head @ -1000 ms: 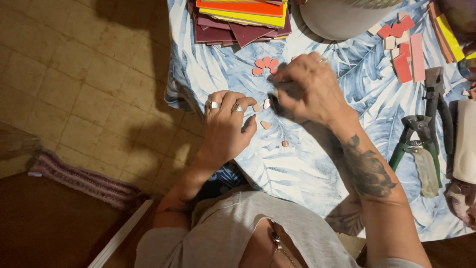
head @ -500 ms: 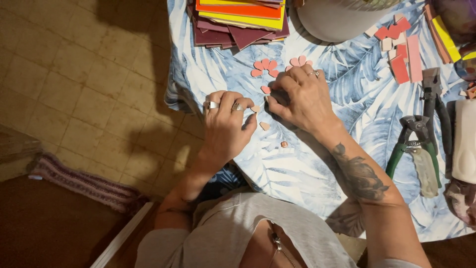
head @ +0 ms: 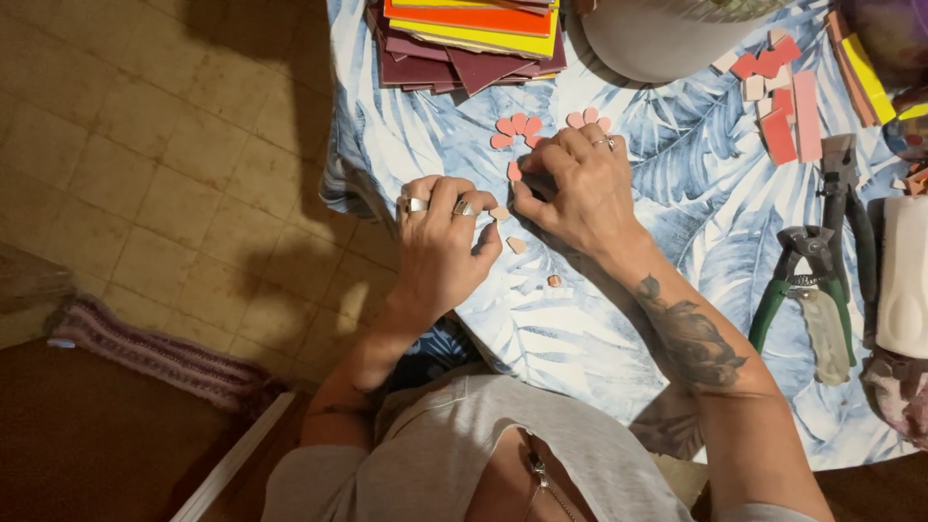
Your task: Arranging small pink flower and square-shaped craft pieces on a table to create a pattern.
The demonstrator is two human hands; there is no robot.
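- A person leans over a bench point(head: 619, 319) draped in a blue-and-white leaf-print cloth, both hands working among small pink tile pieces.
- The left hand point(head: 440, 242), rings on two fingers, is curled with its grip pinched on a small tan tile chip point(head: 499, 213) between thumb and fingertips, close to the cloth's left edge.
- The right hand point(head: 578, 188) lies just beside the left hand, fingers bent down onto the cloth; a pink piece point(head: 514, 170) shows at its fingertips, but whether the grip is closed on it cannot be told.
- A cluster of pink petal-shaped pieces point(head: 516, 129) lies just beyond the right hand, some of them touching its knuckles.
- Two loose chips point(head: 517, 246) rest on the cloth between the hands and the person's body.
- A stack of coloured tile sheets point(head: 474, 39) sits at the bench's far edge, beyond the petal cluster.
- A grey bowl point(head: 667, 43) stands right of that stack.
- Red and pink strips point(head: 788, 97) lie farther right, near green-handled nippers point(head: 807, 290), well apart from the right hand.
- Open cloth lies between the right forearm and the nippers; left of the left hand the cloth drops to a tiled floor point(head: 145, 145).
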